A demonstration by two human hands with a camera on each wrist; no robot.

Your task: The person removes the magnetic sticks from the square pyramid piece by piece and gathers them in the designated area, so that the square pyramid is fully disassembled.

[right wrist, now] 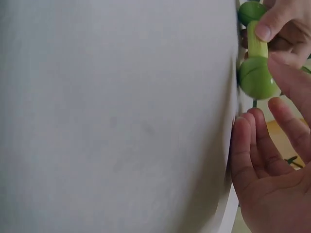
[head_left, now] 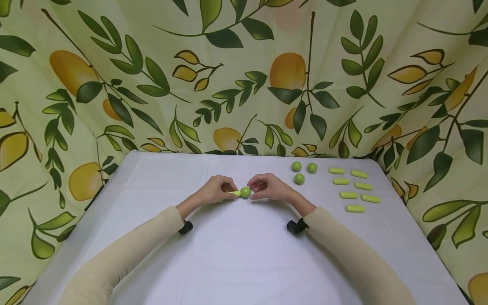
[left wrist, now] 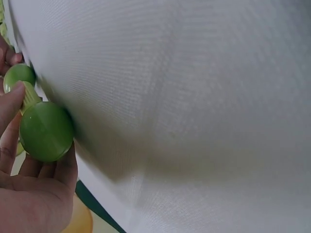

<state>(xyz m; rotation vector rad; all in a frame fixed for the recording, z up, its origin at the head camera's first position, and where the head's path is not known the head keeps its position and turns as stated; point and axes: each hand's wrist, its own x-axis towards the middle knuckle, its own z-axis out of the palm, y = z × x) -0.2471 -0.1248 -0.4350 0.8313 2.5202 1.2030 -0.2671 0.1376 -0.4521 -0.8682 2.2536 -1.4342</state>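
My left hand pinches a short yellow-green stick between thumb and fingers. A glossy green ball sits at the stick's right end. Another green ball is at the other end, near the left palm, mostly hidden by the hand in the head view. Just right of the first ball is my right hand, its fingers spread loosely round that side. In the right wrist view its thumb lies close against the ball; whether it touches I cannot tell. The other fingers stand apart from it.
Three loose green balls lie at the back right of the white-covered table. Several yellow-green sticks lie in two rough columns farther right. A leaf-and-fruit patterned cloth hangs behind and along both sides.
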